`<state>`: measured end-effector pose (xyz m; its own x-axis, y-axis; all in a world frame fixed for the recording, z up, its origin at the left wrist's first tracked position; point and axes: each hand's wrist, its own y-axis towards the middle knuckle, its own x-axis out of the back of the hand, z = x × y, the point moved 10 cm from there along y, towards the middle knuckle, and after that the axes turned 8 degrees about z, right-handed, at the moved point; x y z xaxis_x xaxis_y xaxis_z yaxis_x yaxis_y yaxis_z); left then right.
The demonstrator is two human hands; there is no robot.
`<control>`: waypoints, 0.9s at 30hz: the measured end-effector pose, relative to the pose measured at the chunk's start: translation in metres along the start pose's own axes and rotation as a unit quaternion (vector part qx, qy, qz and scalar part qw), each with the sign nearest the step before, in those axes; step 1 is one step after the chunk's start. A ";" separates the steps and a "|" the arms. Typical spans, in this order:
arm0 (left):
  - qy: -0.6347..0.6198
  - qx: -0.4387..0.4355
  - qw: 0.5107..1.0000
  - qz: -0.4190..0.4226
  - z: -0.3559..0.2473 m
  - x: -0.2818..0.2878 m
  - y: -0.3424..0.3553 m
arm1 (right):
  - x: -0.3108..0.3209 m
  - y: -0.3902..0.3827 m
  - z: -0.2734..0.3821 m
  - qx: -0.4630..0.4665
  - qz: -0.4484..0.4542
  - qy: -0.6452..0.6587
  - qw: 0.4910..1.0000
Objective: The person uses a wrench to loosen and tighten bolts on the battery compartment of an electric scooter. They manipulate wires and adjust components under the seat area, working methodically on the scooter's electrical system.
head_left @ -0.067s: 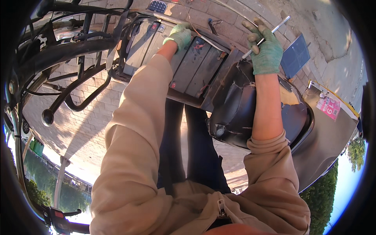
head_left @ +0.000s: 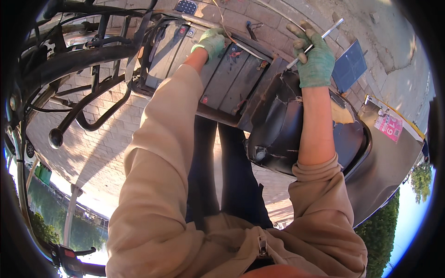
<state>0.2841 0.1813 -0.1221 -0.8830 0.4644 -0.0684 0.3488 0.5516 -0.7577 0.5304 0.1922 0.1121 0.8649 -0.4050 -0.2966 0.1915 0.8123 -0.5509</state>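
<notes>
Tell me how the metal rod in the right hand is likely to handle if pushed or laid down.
The rod is probably stiff: it runs straight out past the right hand. Its slim, seemingly round shape suggests it could roll if laid flat. Its shiny surface may be a little slippery.

2 green gloves (head_left: 211,43) (head_left: 317,68), 1 held rod (head_left: 333,28), 1 black seat (head_left: 277,127).

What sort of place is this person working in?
Outdoors, probably a paved roadside or sidewalk: there's brick paving underfoot, with green foliage and blue sky near the picture's edge.
</notes>
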 end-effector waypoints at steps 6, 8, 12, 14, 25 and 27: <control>0.132 -0.032 0.990 0.028 0.000 -0.009 -0.039 | -0.007 -0.008 0.010 0.008 -0.022 -0.052 0.998; 0.066 0.052 0.996 0.023 0.017 -0.017 -0.051 | -0.011 -0.014 0.020 0.021 -0.026 -0.090 0.995; 0.178 0.009 0.984 0.003 0.013 -0.057 -0.081 | -0.028 -0.032 0.057 0.054 0.027 -0.225 0.972; 0.184 0.026 0.982 0.015 0.022 -0.076 -0.088 | -0.039 -0.045 0.078 0.063 0.070 -0.363 0.927; -0.070 0.113 0.991 -0.004 0.110 -0.159 -0.134 | -0.027 -0.058 0.075 -0.165 0.255 -0.689 0.658; -0.122 0.069 0.988 -0.061 0.119 -0.160 -0.150 | -0.046 -0.053 0.067 -0.095 0.308 -0.721 0.614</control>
<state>0.3356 -0.0584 -0.0744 -0.9712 0.2102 -0.1120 0.2032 0.4857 -0.8502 0.5112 0.1962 0.2073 0.2852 0.8574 0.4283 -0.3162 0.5061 -0.8024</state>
